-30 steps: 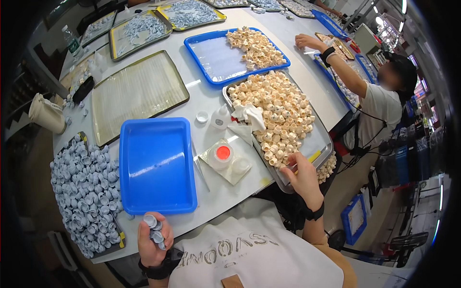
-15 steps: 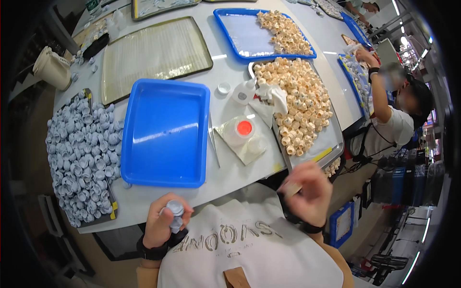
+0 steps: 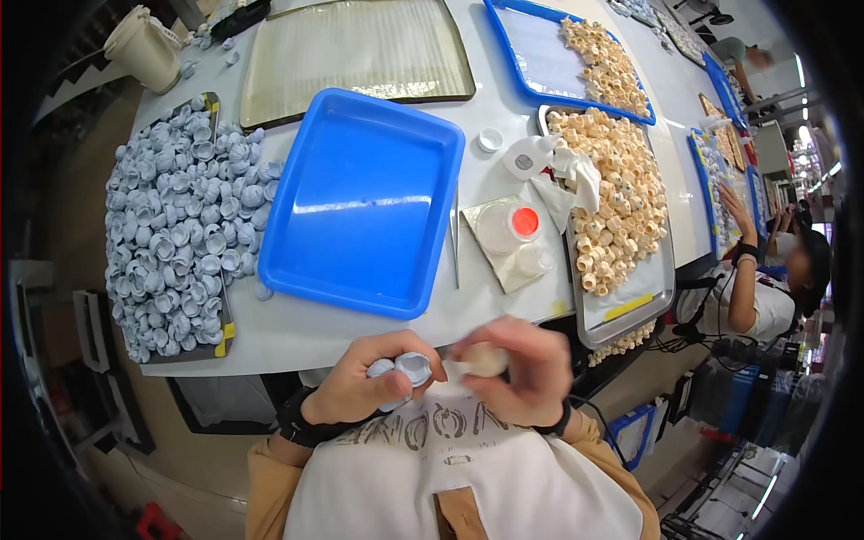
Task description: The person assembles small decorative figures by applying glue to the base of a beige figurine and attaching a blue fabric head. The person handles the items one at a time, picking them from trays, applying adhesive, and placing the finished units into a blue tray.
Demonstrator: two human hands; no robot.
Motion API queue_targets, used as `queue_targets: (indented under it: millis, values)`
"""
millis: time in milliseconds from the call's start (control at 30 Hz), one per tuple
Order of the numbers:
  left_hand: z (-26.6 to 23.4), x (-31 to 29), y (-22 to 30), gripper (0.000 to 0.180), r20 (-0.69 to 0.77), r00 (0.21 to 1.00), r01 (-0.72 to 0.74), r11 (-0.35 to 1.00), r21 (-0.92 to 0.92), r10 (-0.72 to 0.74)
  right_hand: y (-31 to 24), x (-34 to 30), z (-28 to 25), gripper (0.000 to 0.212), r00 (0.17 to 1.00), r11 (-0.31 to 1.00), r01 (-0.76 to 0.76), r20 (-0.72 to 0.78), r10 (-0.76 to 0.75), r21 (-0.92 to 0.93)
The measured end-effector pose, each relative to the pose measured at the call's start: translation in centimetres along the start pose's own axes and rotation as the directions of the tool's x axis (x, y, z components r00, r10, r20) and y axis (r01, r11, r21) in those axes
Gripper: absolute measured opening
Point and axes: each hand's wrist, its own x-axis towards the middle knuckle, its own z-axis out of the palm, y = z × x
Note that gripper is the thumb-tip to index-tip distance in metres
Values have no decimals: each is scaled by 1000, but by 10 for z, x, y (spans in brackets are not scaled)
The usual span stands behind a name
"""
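My left hand [image 3: 362,378] is closed around several small pale blue-grey cup-shaped shells [image 3: 413,369], one with its hollow facing up. Close beside it, my right hand [image 3: 531,373] pinches a cream-coloured rounded piece [image 3: 486,360], slightly blurred by motion. Both hands are in front of my chest, just off the table's near edge. Whether the cream piece touches a shell, I cannot tell. At the left lies a heap of similar blue-grey shells [image 3: 180,243]. On the right, a metal tray [image 3: 630,315] carries a heap of cream pieces [image 3: 616,198].
A blue tray [image 3: 360,243] lies ahead, with tweezers [image 3: 456,243] along its right side. Further right are a red-topped jar [image 3: 525,222], a white bottle [image 3: 526,157] and crumpled tissue [image 3: 576,175]. Another person [image 3: 756,283] works at the far right.
My right hand has come left with the cream piece, up to my left hand. My left hand has turned, bringing a shell's hollow into sight. The whole view has shifted.
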Motion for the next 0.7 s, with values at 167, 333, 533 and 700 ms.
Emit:
queue_targets:
  millis: [167,333,533,700]
  values:
    - [-6,6,-7,54,34,999,16,1000,24,-17,-7,-2,-31,40,999,999,-50,8,50,12]
    - [1,14,0,59,162,985,59,998,7,-59,-7,15,-17,36,956,965,167,273,-108,-203]
    - [-4,10,-3,65,96,994,40,995,94,-49,-7,16,-1,39,964,923,202,236,-127,-329]
    - [-7,10,-9,67,142,985,85,994,66,-94,7,23,-3,38,917,914,307,340,-209,-265]
